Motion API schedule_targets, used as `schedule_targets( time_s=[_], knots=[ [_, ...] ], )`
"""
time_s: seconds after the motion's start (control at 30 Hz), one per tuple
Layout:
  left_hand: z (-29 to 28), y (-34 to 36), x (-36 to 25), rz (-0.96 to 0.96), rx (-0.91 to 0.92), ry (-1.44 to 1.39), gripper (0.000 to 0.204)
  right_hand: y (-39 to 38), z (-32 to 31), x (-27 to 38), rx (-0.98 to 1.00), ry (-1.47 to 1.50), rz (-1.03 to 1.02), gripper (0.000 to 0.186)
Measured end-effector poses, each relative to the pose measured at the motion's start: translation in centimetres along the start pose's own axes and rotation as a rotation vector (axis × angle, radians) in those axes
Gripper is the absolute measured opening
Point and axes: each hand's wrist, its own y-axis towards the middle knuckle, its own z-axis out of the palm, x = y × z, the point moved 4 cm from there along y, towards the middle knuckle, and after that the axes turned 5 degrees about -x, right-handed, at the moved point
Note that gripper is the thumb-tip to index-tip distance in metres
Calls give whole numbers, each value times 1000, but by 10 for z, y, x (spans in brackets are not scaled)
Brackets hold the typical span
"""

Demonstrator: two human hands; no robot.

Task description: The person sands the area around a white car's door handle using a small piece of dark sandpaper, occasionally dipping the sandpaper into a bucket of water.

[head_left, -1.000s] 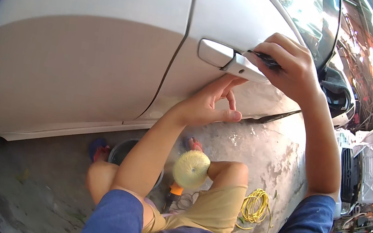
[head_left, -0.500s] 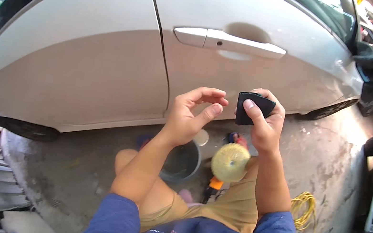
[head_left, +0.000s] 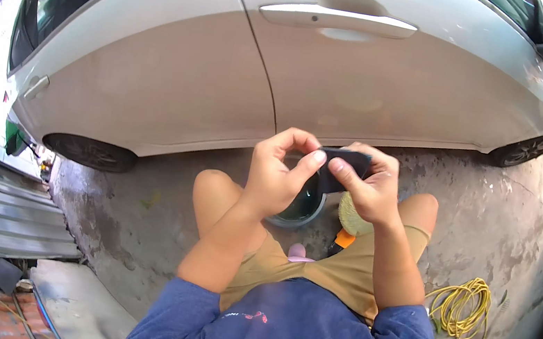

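Note:
A folded black sheet (head_left: 348,161), which looks like sandpaper, is held up between my two hands in front of the car's lower doors. My right hand (head_left: 376,185) grips it with the thumb pressed on the near face and the fingers behind. On the other side, my left hand (head_left: 280,171) pinches the sheet's left edge between thumb and curled fingers. Below the hands stands a bucket (head_left: 299,210) of dark liquid, partly hidden by my left hand. Beside it is a polisher with a round yellowish pad (head_left: 352,218) and an orange part (head_left: 344,239), partly covered by my right hand.
A silver car (head_left: 383,81) spans the far side, its door handle (head_left: 339,20) above my hands. A coiled yellow cable (head_left: 465,307) lies on the concrete floor at the right. Corrugated metal sheets (head_left: 6,207) lie at the left.
My left hand has closed onto the sheet's left edge; before, it was apart from it with bent fingers. The sheet has moved slightly left and tilted. The whole view has shifted.

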Motion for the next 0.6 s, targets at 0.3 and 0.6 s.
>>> schedule_targets(
  time_s=[0.3,0.6],
  knots=[
    [0,-34,34,-122,-26,81,7,-49,-12,-45,-294,-126,-184,15],
    [14,-57,63,-83,-52,311,15,-73,-6,-70,-286,17,62,17]
  ],
)
